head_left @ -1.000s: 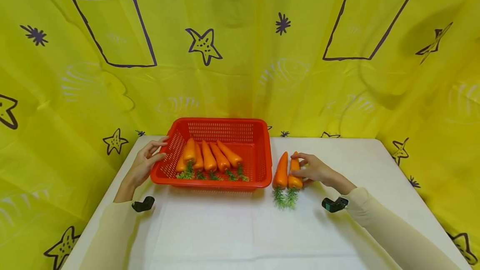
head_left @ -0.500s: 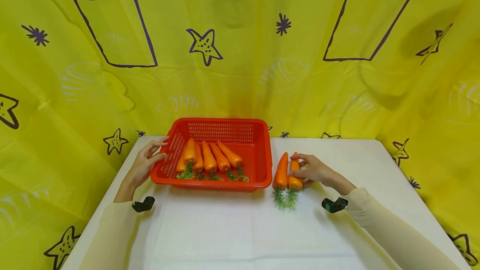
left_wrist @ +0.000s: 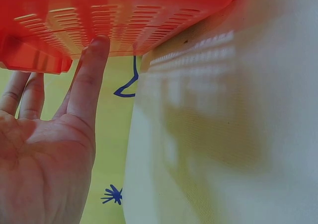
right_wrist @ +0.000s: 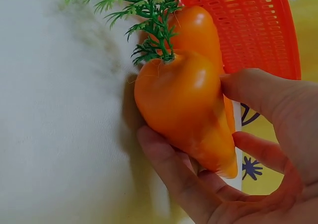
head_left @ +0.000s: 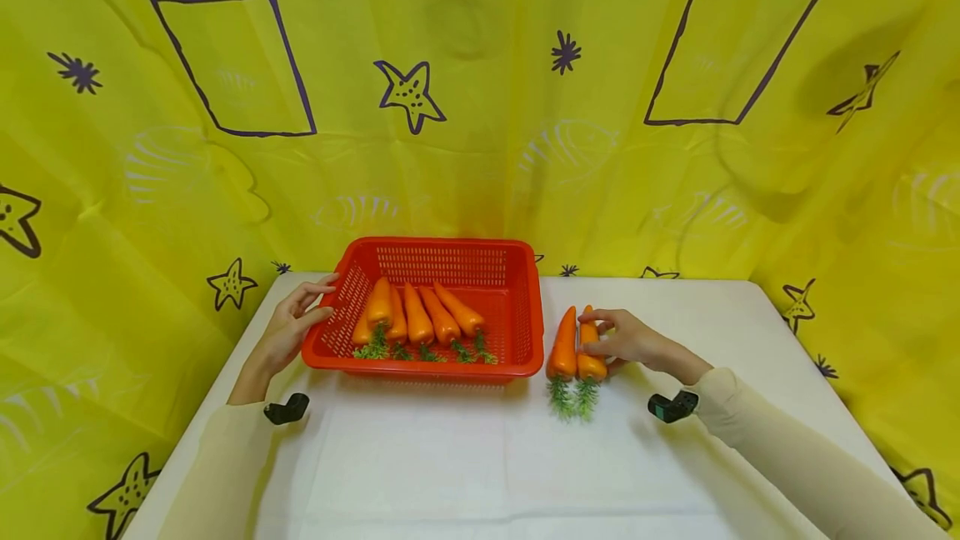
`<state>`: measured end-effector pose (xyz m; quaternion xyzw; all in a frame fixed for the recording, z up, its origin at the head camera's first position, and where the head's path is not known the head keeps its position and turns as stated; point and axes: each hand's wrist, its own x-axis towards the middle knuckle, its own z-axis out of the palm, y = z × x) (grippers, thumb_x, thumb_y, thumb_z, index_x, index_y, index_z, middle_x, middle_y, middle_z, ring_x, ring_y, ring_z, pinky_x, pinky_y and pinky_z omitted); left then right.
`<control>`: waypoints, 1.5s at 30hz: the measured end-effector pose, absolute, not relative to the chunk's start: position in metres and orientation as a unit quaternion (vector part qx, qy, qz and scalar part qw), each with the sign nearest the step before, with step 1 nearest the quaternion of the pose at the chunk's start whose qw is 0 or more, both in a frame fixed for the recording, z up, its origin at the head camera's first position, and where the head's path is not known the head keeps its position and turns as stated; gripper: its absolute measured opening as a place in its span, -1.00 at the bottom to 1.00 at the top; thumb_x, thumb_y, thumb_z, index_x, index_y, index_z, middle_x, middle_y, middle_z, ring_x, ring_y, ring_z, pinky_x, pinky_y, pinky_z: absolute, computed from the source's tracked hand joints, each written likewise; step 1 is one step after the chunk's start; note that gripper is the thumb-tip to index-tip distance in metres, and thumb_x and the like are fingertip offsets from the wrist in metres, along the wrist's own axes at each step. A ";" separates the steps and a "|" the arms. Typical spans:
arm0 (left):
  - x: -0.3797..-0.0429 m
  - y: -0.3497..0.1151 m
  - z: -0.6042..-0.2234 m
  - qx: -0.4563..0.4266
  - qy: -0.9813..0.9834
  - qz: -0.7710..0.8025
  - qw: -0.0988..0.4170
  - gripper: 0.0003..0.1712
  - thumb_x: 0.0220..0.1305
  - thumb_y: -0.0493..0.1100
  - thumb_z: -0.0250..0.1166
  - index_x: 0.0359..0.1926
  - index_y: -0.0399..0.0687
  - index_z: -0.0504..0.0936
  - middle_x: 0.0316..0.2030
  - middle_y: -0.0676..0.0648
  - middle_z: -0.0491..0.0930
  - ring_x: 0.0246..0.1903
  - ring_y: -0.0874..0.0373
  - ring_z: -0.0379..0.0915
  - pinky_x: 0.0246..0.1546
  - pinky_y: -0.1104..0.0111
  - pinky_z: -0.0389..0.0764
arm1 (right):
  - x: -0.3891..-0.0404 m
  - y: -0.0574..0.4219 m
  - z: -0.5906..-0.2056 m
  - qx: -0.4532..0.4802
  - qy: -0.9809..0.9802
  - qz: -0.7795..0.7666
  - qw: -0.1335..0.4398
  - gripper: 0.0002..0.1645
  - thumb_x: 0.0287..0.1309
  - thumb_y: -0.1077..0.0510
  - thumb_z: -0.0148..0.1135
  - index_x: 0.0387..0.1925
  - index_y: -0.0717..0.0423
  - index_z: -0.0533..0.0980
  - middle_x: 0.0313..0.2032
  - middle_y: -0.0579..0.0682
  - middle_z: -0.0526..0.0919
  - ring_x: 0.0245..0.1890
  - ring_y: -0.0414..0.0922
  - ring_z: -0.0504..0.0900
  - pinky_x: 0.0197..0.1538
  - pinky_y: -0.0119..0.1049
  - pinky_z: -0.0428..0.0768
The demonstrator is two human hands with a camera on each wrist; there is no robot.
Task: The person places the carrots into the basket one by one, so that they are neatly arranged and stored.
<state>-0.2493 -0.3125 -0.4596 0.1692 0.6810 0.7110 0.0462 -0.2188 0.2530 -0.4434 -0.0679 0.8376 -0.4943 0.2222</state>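
Note:
A red plastic basket (head_left: 517, 367) with slotted walls stands at the back of the table, several orange carrots (head_left: 418, 323) with green tops lying inside it. At its left end, my left hand (head_left: 283, 330) rests extended fingers and thumb against the outer wall; the left wrist view shows the thumb (left_wrist: 88, 85) straight along the slots. Two more carrots lie side by side to the right of the basket. My right hand (head_left: 633, 340) grips the right-hand carrot (right_wrist: 174, 100), thumb on one side and fingers curled round the other. The left-hand carrot (head_left: 562, 348) lies right beside it.
A white cloth covers the table (head_left: 450, 465). Yellow curtain (head_left: 480, 165) with dark star drawings hangs close behind the basket and along both sides. The basket's right wall is a short distance from the left-hand carrot.
The hands, basket and carrots hold nearly the same positions. The head view has shifted very slightly, and the right wrist has edged a little to the right.

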 end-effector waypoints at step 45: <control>-0.247 -0.312 -0.458 0.168 0.688 0.704 0.047 -0.63 0.53 -0.30 0.15 0.26 -0.33 0.39 0.55 -0.09 0.15 0.32 0.30 0.30 0.04 0.37 0.66 | -0.210 0.278 -0.309 -0.161 0.858 -0.467 0.144 -0.14 0.27 0.15 0.43 0.51 0.15 0.27 0.37 0.34 0.26 -0.17 0.05 0.76 -0.10 -0.13 0.74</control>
